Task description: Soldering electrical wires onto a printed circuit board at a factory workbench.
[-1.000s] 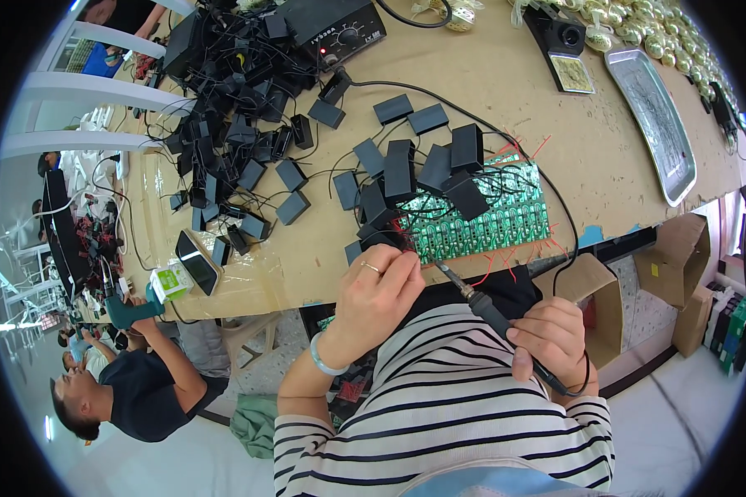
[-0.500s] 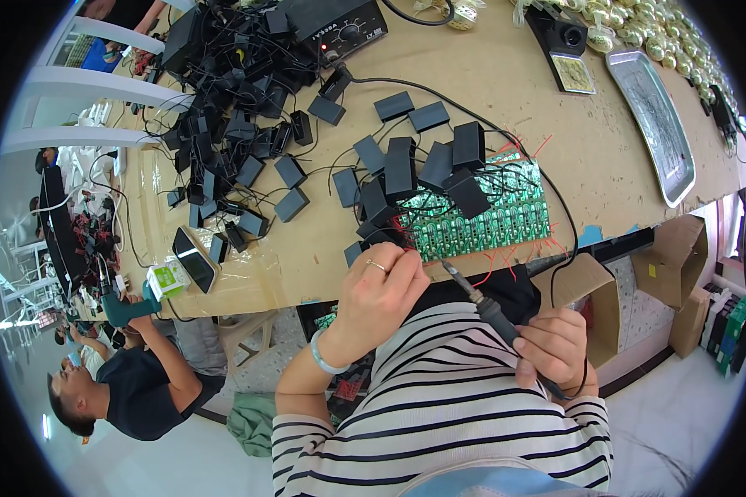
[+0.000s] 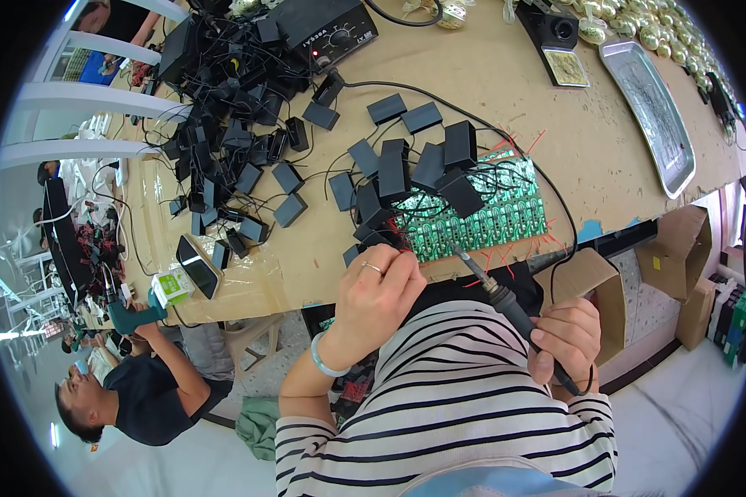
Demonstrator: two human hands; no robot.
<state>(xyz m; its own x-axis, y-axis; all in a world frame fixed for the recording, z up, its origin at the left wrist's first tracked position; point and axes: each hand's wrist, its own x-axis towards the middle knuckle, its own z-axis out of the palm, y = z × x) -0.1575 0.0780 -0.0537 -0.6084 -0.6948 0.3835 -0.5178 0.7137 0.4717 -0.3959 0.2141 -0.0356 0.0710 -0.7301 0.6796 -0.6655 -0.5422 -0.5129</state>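
Note:
My right hand point(image 3: 568, 340) is wrapped round the dark handle of a soldering iron point(image 3: 512, 308). The iron's bare metal tip points up and left, over the near edge of a green circuit board panel point(image 3: 506, 215). Red wires stick out along the panel's edges. At its near left corner, my left hand point(image 3: 377, 290) is closed in a pinch beside red wires; what the fingertips hold is hidden. Several black box-shaped cases point(image 3: 394, 170) with thin black leads lie on and beside the panel's left part.
A large heap of black cases point(image 3: 224, 124) lies at the left, before a black control box with a knob point(image 3: 327, 33). An iron stand point(image 3: 555, 33) and metal tray point(image 3: 651, 116) are far right. A phone point(image 3: 197, 265) lies left. A person point(image 3: 157, 389) holds a green power drill point(image 3: 133, 315).
The soldering iron's tip has moved slightly right and farther in, over the panel's near edge. My right hand has shifted a little right; my left hand stays pinched at the corner.

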